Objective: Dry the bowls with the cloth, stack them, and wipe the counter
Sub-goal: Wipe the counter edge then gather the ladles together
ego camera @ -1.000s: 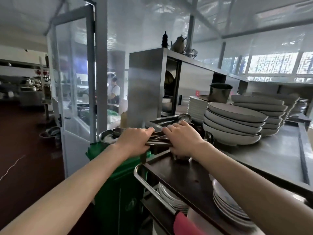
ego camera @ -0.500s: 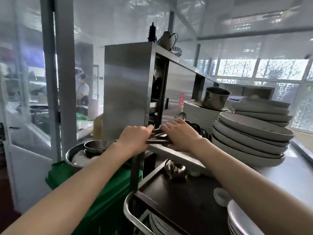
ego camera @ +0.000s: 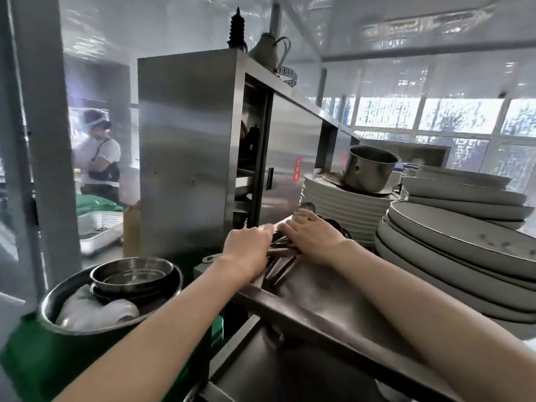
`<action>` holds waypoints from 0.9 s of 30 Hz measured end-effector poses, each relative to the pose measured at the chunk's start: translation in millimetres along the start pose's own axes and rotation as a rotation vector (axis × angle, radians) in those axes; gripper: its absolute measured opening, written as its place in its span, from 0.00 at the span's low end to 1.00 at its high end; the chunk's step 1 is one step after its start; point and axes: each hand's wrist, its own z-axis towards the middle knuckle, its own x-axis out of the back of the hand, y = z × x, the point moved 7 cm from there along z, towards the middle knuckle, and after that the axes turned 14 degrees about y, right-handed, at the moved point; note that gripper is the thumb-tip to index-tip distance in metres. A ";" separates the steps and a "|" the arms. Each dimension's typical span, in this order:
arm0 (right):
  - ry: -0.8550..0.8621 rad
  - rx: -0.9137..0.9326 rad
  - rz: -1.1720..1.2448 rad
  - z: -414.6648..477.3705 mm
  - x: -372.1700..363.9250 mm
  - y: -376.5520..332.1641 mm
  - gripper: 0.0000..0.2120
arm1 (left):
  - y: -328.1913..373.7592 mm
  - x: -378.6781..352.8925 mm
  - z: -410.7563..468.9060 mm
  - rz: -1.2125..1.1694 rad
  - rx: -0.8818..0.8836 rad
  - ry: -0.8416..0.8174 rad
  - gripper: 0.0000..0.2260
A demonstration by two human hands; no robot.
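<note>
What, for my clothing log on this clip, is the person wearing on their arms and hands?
Nothing shows on either one. The left forearm and right forearm are bare all the way to the frame edge, with no sleeve or cuff in view. The left hand and right hand are ungloved. No watch, bracelet or ring shows on the visible parts.

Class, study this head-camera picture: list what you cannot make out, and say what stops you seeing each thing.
Head view: the left hand and right hand cover the metal utensils; their grip and the utensils' kind are hidden.
Head view: the white cloth lies partly under the steel pans in the basin.
Head view: the grey plates are cut off by the right edge.
Head view: the cabinet is too dark inside.
</note>
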 end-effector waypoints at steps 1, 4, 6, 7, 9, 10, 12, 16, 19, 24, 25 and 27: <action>-0.005 0.006 0.000 1.0 -8.5 3.9 0.20 | 3.6 -8.1 4.7 -0.003 0.005 -0.004 0.14; -0.034 0.023 0.005 0.8 -28.2 8.6 0.19 | 12.2 -25.6 13.6 0.013 0.007 -0.034 0.16; -0.031 0.027 0.013 0.2 -38.2 10.8 0.20 | 14.4 -36.2 16.7 0.008 0.020 -0.051 0.19; -0.038 0.024 0.023 -0.7 -43.1 12.3 0.20 | 15.0 -40.7 17.9 0.000 0.029 -0.059 0.21; -0.059 0.022 0.035 -2.8 -52.9 16.0 0.22 | 17.1 -46.8 20.1 -0.035 0.048 -0.075 0.22; -0.069 0.025 0.029 -3.6 -56.3 16.9 0.24 | 19.1 -47.7 21.0 -0.063 0.057 -0.078 0.22; -0.058 0.044 -0.005 -5.8 -62.9 18.8 0.24 | 23.9 -44.7 22.8 -0.131 0.067 -0.069 0.22; 0.009 0.036 -0.053 -9.6 -62.9 23.9 0.23 | 25.6 -45.4 22.5 -0.249 0.029 -0.131 0.20; 0.014 0.072 -0.108 -10.4 -64.2 25.7 0.25 | 27.5 -55.5 13.1 -0.401 -0.054 -0.312 0.22; -0.030 0.046 -0.131 -13.8 -55.9 30.4 0.25 | 30.8 -49.1 -1.6 -0.588 -0.016 -0.425 0.31; -0.060 0.038 -0.128 -16.1 -56.4 32.0 0.25 | 33.1 -48.0 -2.0 -0.570 -0.022 -0.415 0.34; -0.087 0.039 -0.125 -19.5 -53.2 33.7 0.27 | 40.1 -48.7 -2.1 -0.483 -0.063 -0.395 0.39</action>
